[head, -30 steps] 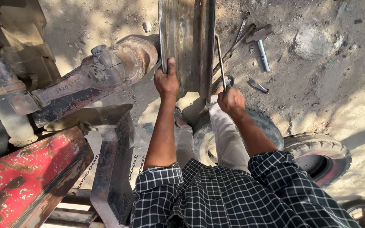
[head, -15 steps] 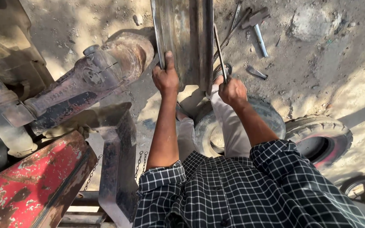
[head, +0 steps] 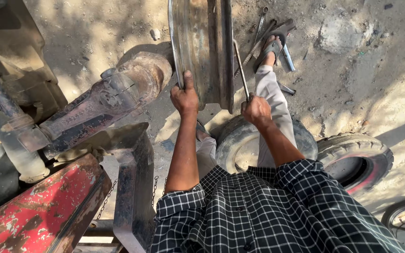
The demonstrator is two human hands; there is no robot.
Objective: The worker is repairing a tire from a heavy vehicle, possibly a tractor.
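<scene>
On the sandy ground before you stands a grey steel wheel rim (head: pixel 201 47) upright on edge. Your left hand (head: pixel 184 97) clasps its near flange, and your right hand (head: pixel 256 110) clenches a thin metal rod (head: pixel 240 68) against it. Two worn black tyres (head: pixel 352 152) lie beneath your legs.

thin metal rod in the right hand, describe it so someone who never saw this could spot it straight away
Find the big upright bare steel wheel rim at top centre. Along its right edge runs a thin grey metal rod, gripped at its lower end by the right hand. Unlike the loose tools lying on the dirt farther right, it is held up and leans against the rim.
</scene>
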